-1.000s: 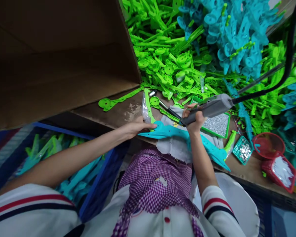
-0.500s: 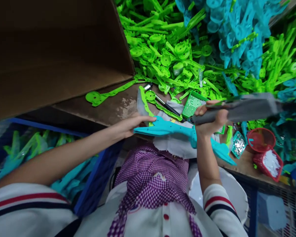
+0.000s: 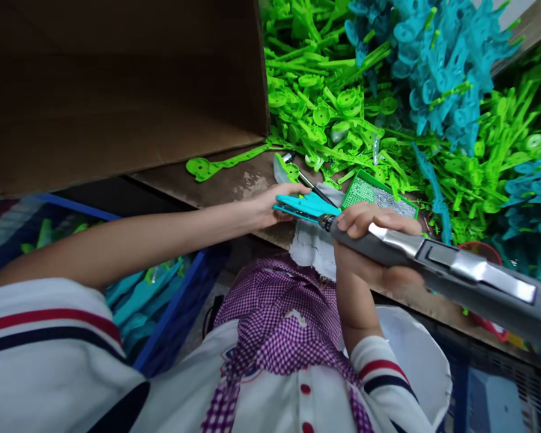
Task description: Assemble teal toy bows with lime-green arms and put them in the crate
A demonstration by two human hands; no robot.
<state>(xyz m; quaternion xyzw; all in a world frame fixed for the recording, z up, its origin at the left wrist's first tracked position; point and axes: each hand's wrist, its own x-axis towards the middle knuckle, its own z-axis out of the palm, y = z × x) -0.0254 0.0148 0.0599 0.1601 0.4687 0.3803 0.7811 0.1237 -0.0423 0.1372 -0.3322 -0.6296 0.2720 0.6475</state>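
My right hand (image 3: 368, 248) is closed round a grey powered screwdriver (image 3: 437, 264), its tip resting on a teal plastic part (image 3: 304, 207) at the bench edge. My left hand (image 3: 270, 204) lies on the left end of that teal part and holds it down, fingers curled over it. A white cloth (image 3: 313, 246) lies under the part. Just behind it sits a green tray of small silver screws (image 3: 379, 195). Most of the teal part is hidden by my right hand and the tool.
A large brown cardboard box (image 3: 117, 90) fills the upper left. Heaps of green plastic parts (image 3: 333, 108) and teal parts (image 3: 437, 66) cover the back of the bench (image 3: 238, 183). A blue crate of parts (image 3: 162, 288) stands below left. A red basket (image 3: 482, 249) peeks out behind the tool.
The screwdriver has swung down and nearer, its body now pointing right and toward me. The teal part looks turned end-on, with less of it showing. My left hand stays on its left end.
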